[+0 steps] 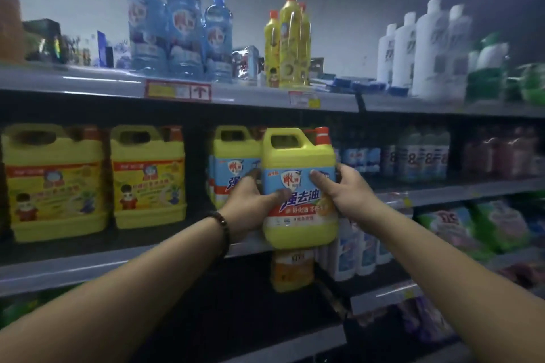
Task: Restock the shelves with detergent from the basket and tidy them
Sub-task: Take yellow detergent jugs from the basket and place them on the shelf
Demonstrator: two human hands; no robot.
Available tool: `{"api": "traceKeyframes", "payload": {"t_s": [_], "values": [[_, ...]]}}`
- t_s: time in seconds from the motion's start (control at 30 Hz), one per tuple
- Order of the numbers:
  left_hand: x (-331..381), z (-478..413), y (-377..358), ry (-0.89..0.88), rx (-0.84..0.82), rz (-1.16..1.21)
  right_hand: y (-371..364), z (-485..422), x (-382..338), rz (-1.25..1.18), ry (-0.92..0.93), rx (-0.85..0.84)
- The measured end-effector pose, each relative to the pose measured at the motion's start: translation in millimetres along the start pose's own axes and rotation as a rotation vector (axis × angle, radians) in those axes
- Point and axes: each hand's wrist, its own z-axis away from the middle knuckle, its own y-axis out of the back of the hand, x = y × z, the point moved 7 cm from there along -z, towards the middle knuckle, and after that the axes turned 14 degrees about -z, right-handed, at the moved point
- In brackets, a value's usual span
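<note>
A yellow detergent jug (298,153) with a blue label and an orange cap is held upright between both hands in front of the middle shelf (73,265). My left hand (250,203) grips its left side, thumb across the label. My right hand (342,188) grips its right side. A matching jug (233,162) stands on the shelf just behind and to the left. Further left on the same shelf stand two yellow jugs with yellow labels (147,177). The basket is out of view.
The top shelf (250,94) carries blue bottles (177,26), slim yellow bottles (287,41) and white bottles (424,47). To the right are small bottles (418,153) and, lower down, white bottles (356,250) and green bags (498,221). An orange bottle (292,270) sits below the jug.
</note>
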Motion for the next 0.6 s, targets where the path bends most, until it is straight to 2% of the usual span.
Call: {"api": "traceKeyframes", "payload": {"t_s": [0.17, 0.23, 0.33, 0.43, 0.53, 0.6], "values": [[20.1, -61.0, -10.1, -0.073, 0.168, -0.135, 25.5, -59.7, -5.6, 0.047, 0.011, 0.075], [14.1, -77.0, -13.4, -0.093, 0.247, -0.263, 32.6, -77.3, 6.5, 0.049, -0.021, 0.113], [-3.4, -88.3, -25.0, -0.157, 0.335, -0.519, 37.3, -92.3, 27.6, 0.227, -0.022, 0.134], [-10.8, -99.5, -30.7, -0.121, 0.377, -0.628, 34.6, -98.0, 40.8, 0.373, -0.023, 0.152], [-5.4, -102.6, -27.7, -0.044, 0.418, -0.735, 34.6, -96.3, 42.4, 0.343, -0.031, 0.241], [-2.8, -99.4, -27.0, -0.056, 0.471, -0.792, 33.0, -92.7, 45.1, 0.39, -0.019, 0.269]]}}
